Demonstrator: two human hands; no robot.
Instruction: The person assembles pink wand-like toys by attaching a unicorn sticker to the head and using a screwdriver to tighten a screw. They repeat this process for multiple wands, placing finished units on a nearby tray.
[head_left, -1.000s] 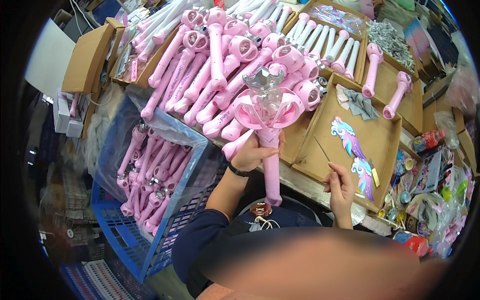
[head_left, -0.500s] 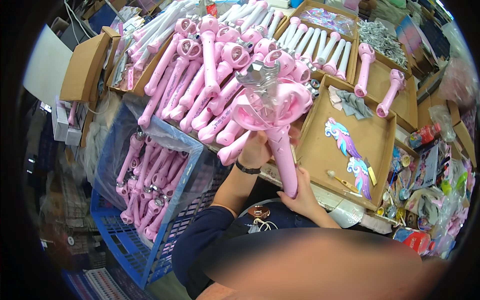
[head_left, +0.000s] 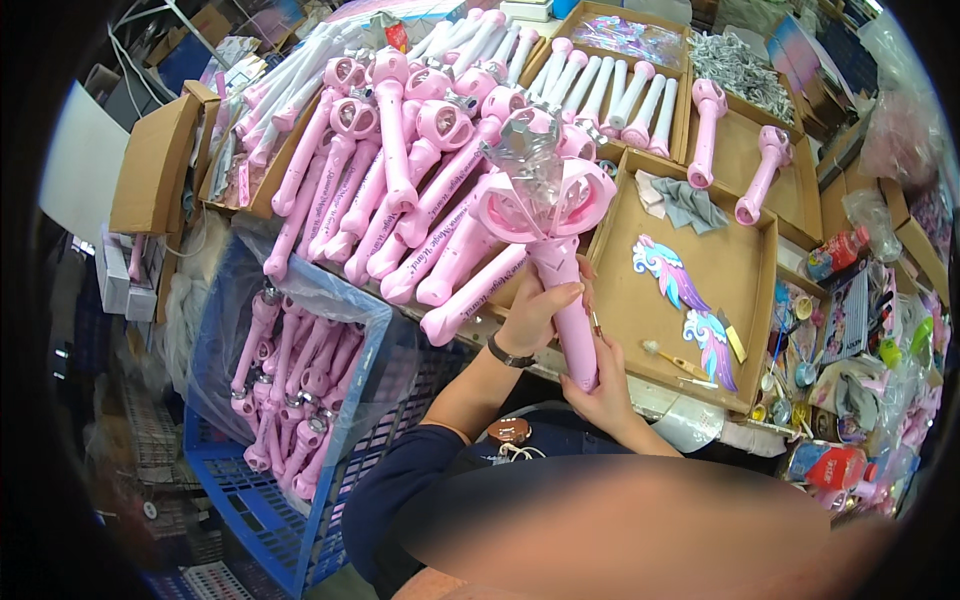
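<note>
A pink toy wand (head_left: 572,335) stands nearly upright before me, its flared open head topped by a clear and silvery crystal-like piece (head_left: 528,150). Around the upper handle my left hand (head_left: 530,322) is closed, thumb across the front. My right hand (head_left: 607,402) grips the handle's lower end. A thin stick-like tool (head_left: 597,322) rises beside the handle above the right hand; its kind is unclear. Behind the wand lies a heap of similar pink wands (head_left: 405,185), some with dark lettering on the handles.
A blue crate (head_left: 375,345) lined with plastic holds more wands at left. To the right, a cardboard tray (head_left: 620,265) contains two wing-shaped pieces (head_left: 672,272), a grey cloth (head_left: 692,205) and a small brush (head_left: 670,355). Bottles and paint pots clutter the far right.
My left hand has shifted from just under the wand's head down onto the handle, and the head has turned somewhat. My right hand stays at the lower end. The whole view has shifted slightly.
</note>
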